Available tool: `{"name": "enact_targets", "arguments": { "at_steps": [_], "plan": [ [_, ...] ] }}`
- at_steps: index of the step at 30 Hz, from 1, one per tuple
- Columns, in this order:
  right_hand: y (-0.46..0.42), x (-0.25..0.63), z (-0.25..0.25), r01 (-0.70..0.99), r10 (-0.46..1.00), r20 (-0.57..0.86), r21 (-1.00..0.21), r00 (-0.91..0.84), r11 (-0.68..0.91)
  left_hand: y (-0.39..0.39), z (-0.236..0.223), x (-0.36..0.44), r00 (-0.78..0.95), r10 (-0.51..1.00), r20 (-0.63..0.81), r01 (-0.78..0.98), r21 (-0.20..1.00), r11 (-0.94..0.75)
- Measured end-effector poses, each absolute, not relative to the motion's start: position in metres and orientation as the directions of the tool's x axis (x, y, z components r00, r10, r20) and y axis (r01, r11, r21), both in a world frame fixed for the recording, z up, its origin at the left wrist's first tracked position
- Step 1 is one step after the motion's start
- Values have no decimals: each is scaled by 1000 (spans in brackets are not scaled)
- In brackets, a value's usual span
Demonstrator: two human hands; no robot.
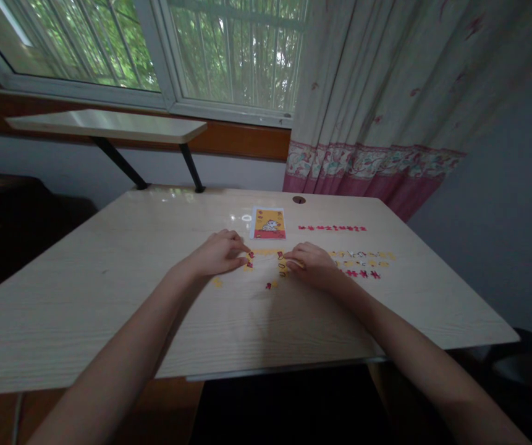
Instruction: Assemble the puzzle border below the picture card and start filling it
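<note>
Mid-frame, your left hand (219,253) and right hand (312,264) flank the puzzle border (267,251), its top row running crosswise; fingertips meet both sides, whether pinching you can't tell.

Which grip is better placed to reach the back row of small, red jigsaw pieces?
Probably the right grip: it lies nearer that row, while the left grip is farther leftward.

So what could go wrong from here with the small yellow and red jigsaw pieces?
The right hand sits close to a row of small red jigsaw pieces, so a sideways sweep might scatter them. Pressure from the left hand could skew the partly built yellow-and-red jigsaw border. The small loose yellow jigsaw piece near that hand might get brushed away.
</note>
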State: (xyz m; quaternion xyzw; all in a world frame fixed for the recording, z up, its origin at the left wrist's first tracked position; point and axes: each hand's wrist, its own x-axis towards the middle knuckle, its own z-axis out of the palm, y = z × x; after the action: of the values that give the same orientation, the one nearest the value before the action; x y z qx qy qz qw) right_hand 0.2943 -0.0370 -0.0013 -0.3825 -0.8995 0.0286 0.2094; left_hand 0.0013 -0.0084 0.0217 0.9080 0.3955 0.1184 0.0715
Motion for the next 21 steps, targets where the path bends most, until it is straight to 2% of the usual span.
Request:
{"name": "enact_targets", "arguments": {
  "at_steps": [4, 8, 21],
  "plan": [
    [-38, 285, 1, 765, 787, 276, -209, -551, 609, -8, 20, 4, 656, 741, 141, 717, 190, -671],
    [-38, 281, 2, 787, 812, 218, -207, -542, 581, -8, 21, 4, 662, 737, 135, 715, 184, -675],
    [-38, 279, 3, 799, 839, 181, -255, -513, 544, -4, 15, 1, 647, 750, 138, 722, 205, -660]
  ]
}}
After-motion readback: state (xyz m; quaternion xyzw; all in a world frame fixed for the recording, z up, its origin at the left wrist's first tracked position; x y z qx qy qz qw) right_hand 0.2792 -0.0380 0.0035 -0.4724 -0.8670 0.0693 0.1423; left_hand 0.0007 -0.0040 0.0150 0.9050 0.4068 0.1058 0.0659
